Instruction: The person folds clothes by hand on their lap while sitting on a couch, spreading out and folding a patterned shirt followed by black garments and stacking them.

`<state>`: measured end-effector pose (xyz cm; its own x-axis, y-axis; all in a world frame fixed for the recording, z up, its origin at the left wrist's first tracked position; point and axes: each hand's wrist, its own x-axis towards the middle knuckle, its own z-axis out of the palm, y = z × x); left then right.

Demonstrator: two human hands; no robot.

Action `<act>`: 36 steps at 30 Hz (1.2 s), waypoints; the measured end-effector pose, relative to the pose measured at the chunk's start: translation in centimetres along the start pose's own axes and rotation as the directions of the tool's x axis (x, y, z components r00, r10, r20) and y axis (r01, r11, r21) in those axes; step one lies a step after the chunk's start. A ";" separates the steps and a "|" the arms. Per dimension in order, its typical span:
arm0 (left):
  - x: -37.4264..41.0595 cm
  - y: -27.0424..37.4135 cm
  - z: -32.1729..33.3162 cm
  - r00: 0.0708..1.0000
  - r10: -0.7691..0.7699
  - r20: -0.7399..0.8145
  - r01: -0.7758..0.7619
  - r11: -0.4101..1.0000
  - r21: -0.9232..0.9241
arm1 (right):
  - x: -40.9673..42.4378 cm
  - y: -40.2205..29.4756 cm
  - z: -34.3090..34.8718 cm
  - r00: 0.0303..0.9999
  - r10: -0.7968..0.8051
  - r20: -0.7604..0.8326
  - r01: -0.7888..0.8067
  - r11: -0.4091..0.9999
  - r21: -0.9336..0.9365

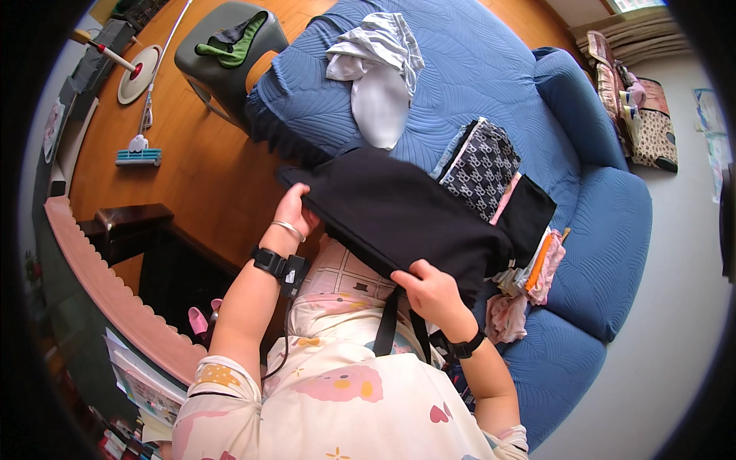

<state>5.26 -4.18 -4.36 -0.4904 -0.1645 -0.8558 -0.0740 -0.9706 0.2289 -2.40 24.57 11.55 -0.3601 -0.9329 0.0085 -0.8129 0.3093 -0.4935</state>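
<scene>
A black garment (397, 207) is stretched across my lap between both hands. My left hand (298, 211) pinches its edge at the left. On the near edge, my right hand (432, 287) grips the cloth, and black straps (386, 325) hang below it. Beyond, on the blue sofa cover (460, 63), lies a crumpled white and grey garment (376, 46). Right of the black garment are a folded black patterned cloth (482, 164) and a folded black cloth (528, 213). Folded pink and orange clothes (543, 267) and a crumpled pink cloth (506, 319) sit nearer me.
A grey stool (230, 86) with a green and dark cloth (236, 46) on it stands at the back left. A sponge mop (138, 155) lies on the wooden floor. Along the left is a table with a pink scalloped edge (123, 293). Bags (652, 126) stand beyond the sofa arm.
</scene>
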 end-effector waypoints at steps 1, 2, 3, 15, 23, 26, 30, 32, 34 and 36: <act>2.1 -1.2 -2.9 0.994 -0.058 -0.089 0.063 0.996 0.059 | -0.3 -0.1 0.7 0.999 -0.043 0.022 0.043 0.999 -0.021; 3.2 -2.1 -4.9 0.980 -0.155 -0.128 0.170 0.978 0.119 | -0.7 -0.1 1.4 0.994 -0.054 0.093 0.059 0.997 -0.059; 3.6 -3.2 -5.7 0.958 -0.198 -0.210 0.234 0.959 0.163 | -0.8 -0.4 1.8 0.984 -0.035 0.173 0.050 0.995 -0.082; 5.0 -6.5 -1.9 0.987 -0.137 0.079 0.139 0.990 -0.012 | -2.4 2.7 5.7 0.993 0.116 -0.038 -0.122 0.929 -0.350; 4.7 -1.1 -1.9 0.995 0.083 -0.055 -0.094 0.969 -0.228 | -3.2 2.5 2.9 0.975 0.215 -0.056 -0.222 0.944 -0.242; 4.3 1.3 -0.6 0.994 0.105 -0.007 -0.104 0.980 -0.170 | -5.2 3.1 3.7 0.978 0.204 -0.050 -0.207 0.886 -0.416; 1.2 3.7 3.9 0.975 0.186 0.123 -0.176 0.981 -0.086 | -7.8 4.5 2.2 0.907 0.379 -0.184 -0.420 0.839 -0.346; 0.5 4.3 6.2 0.962 0.266 0.055 -0.267 0.964 0.001 | -8.5 5.3 0.1 0.797 0.450 -0.402 -0.530 0.841 -0.109; -1.3 3.7 10.2 0.935 0.349 0.058 -0.352 0.933 0.077 | -9.4 6.4 -3.1 0.687 0.437 -0.581 -0.537 0.843 -0.002; -3.1 2.9 13.6 0.891 0.394 0.224 -0.423 0.901 0.097 | -10.8 6.8 -6.1 0.600 0.387 -0.700 -0.564 0.825 -0.027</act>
<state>-5.29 -4.08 5.24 -0.6610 -0.4897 -0.5686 0.0562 -0.7879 0.6132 -6.82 37.85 13.42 -0.8514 -0.3106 0.4227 -0.4799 0.7865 -0.3888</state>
